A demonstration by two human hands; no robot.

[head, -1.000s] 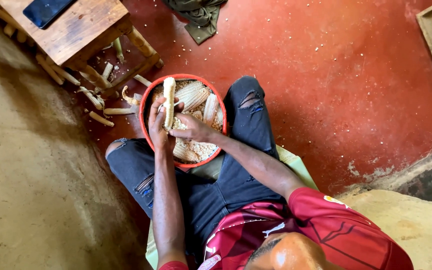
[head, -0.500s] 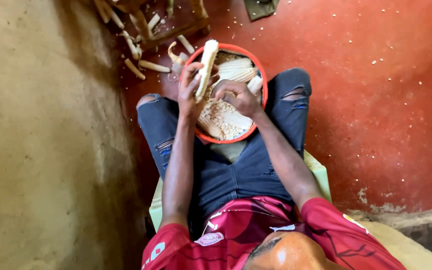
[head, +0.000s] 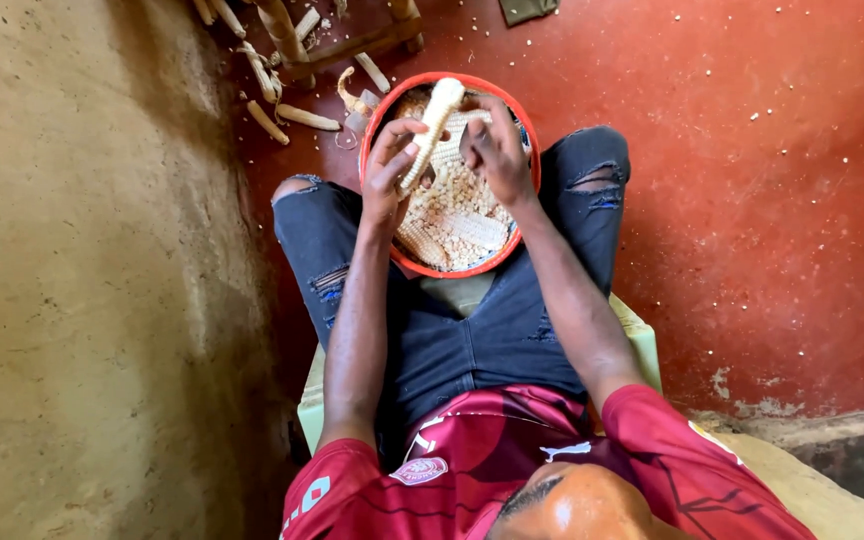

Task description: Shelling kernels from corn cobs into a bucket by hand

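A pale maize cob (head: 434, 130) is seen in the upper middle of the frame, held tilted, its top end pointing toward the upper right. Its upper part appears stripped of kernels and rough; the lower part is hidden within the grip. It is held over a round red basin (head: 404, 262), placed on the lap at the centre of the frame. The basin is filled with loose pale kernels (head: 447, 205), and further whole cobs (head: 472, 228) are lying among them.
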